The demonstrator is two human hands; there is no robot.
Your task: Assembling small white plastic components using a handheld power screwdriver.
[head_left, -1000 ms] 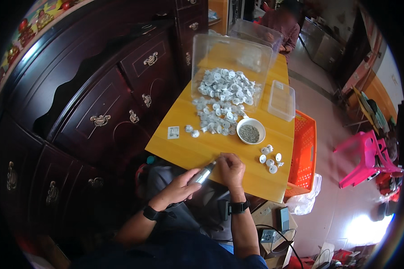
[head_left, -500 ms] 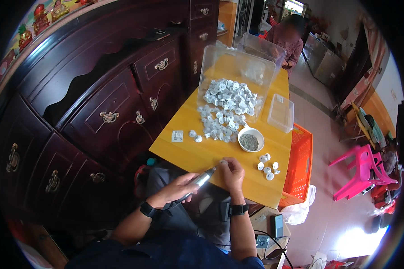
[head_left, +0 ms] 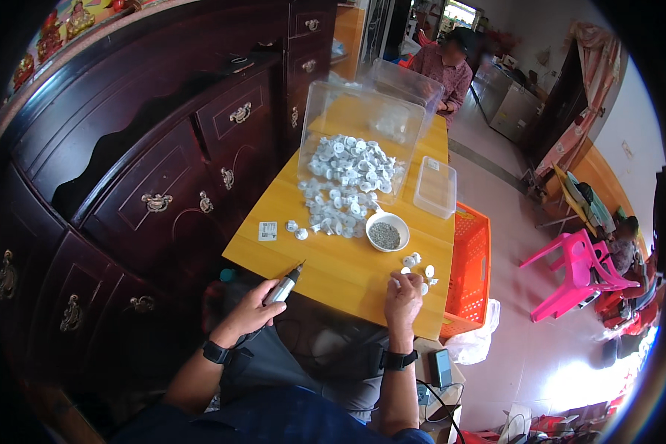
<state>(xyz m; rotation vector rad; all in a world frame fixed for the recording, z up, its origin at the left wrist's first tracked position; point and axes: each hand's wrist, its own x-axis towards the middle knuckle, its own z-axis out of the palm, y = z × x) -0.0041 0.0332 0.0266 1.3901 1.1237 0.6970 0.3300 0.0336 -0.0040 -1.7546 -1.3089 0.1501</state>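
Note:
My left hand [head_left: 256,309] is wrapped round a silver, pen-shaped electric screwdriver [head_left: 282,287], its thin dark tip pointing up over the yellow table's [head_left: 325,270] near edge. At the table's right side, my right hand [head_left: 402,305] has its fingers closed at a small white plastic piece, partly hidden by the fingertips. Just beyond and beside these fingers lie several similar round white pieces [head_left: 429,271]. A white bowl [head_left: 378,246] of tiny grey metal parts [head_left: 384,235] stands farther up. Behind it, many white pieces [head_left: 337,207] spill from a clear plastic bin [head_left: 314,122] lying on its side.
An orange crate [head_left: 470,274] stands against the table's right side. A clear lid-like tray [head_left: 435,186] and a small printed card [head_left: 267,231] lie on the tabletop. Dark wooden cabinets [head_left: 148,170] line the left. A person [head_left: 445,70] sits at the far end; a pink stool [head_left: 570,277] stands right.
My right hand has moved away from the screwdriver tip, rightward to the small group of white pieces. My left hand has drawn back left with the screwdriver, now tilted more upward. The view has shifted.

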